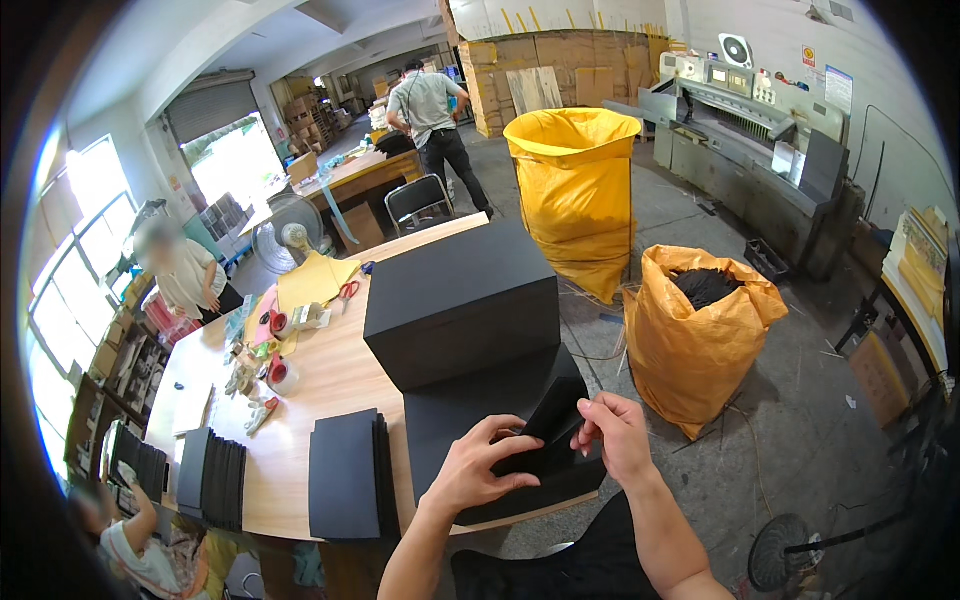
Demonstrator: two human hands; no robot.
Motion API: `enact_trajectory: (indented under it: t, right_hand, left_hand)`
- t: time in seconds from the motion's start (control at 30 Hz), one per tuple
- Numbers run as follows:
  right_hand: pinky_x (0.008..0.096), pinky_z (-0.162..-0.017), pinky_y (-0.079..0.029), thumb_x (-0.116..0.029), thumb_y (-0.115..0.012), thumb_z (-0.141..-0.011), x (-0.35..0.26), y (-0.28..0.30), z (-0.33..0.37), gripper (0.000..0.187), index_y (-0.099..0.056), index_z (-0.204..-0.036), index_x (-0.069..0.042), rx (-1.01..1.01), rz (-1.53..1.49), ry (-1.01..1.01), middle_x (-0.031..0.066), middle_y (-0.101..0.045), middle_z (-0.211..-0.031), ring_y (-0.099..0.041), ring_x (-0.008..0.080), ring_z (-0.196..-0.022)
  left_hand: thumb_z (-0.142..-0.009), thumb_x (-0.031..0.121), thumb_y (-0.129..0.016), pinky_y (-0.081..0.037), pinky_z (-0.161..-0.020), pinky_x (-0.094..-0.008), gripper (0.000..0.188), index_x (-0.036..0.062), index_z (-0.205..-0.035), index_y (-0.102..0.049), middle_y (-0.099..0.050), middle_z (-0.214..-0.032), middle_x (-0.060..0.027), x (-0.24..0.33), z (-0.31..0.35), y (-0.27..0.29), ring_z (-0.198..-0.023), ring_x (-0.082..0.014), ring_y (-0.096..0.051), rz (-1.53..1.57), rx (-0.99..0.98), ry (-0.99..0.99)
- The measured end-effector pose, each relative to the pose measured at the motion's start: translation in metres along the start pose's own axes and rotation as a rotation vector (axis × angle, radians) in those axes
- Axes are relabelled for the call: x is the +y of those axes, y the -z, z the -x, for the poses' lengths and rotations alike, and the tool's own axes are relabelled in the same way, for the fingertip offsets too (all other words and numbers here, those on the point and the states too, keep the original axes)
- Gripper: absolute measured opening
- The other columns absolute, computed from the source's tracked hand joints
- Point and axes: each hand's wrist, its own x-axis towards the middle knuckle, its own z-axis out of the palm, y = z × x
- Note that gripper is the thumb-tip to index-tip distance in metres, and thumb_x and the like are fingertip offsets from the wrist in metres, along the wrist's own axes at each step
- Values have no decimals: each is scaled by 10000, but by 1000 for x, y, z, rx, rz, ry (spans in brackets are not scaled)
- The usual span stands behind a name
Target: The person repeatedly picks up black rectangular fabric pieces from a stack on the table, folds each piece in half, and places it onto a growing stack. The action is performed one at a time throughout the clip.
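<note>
A thin piece of black card [556,412] stands tilted up between my two hands, over a low stack of black sheets [440,430] at the near edge of the table. My left hand [480,468] grips it from the left, its thumb below and fingers curled over the card's lower part. My right hand [612,436] is closed, thumb and forefinger pinched at the card's right edge. Directly behind rises a tall block of black sheets [460,300]. Left of my left arm lies a neat black stack [345,478].
Another black stack [208,478] lies farther left on the wooden table [285,425]. Tape rolls [283,374] and red scissors [348,292] lie beyond. Two yellow-orange sacks [700,350] stand on the floor at the right. Several people are nearby, one person [135,540] seated at the lower left.
</note>
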Motion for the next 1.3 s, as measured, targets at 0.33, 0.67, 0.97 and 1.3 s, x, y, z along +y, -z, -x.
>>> enact_trajectory:
  t: [0.33, 0.67, 0.97, 1.3]
  right_hand:
    - [307, -575, -543, -201, -668, -1106, -1, 3, 2, 347, -612, -785, -80, -51, -79, -50, 33, -659, -708, -712, 181, -657]
    - [546, -1082, -484, -329, -820, -925, 19, 6, 54, 255, -766, -980, -86, 8, 1187, 808, 125, -705, -1031, -688, 359, -1109]
    - [685, -1293, -139, -531, -734, -1011, 31, 15, 55, 505, -750, -1365, -172, -407, 1338, 508, 176, -666, -1423, -505, 416, -1471]
    - [565, -1153, -352, -415, -860, -866, 74, 23, 54, 438, -808, -1233, -180, -153, 1343, 781, 62, -762, -1239, -659, 308, -1246]
  left_hand:
    - [-780, 86, -982, -618, -967, -386, 488, 149, -1239, -827, -672, -1267, -118, -3, 1, -1, -1093, -288, -743, 83, 7, 11]
    - [-778, 117, -984, -615, -952, -365, 506, 173, -1258, -836, -693, -1260, -130, -3, 0, -1, -1094, -294, -737, 111, 58, 25]
    - [-853, 25, -788, -435, -1257, -557, 681, 313, -1464, -703, -667, -1469, -146, 32, 33, -5, -1364, -352, -627, -727, -109, -159]
    - [-588, -28, -751, -410, -1245, -679, 330, 125, -880, -764, -700, -1119, -69, 40, 135, -4, -1308, -406, -635, -634, 520, 179]
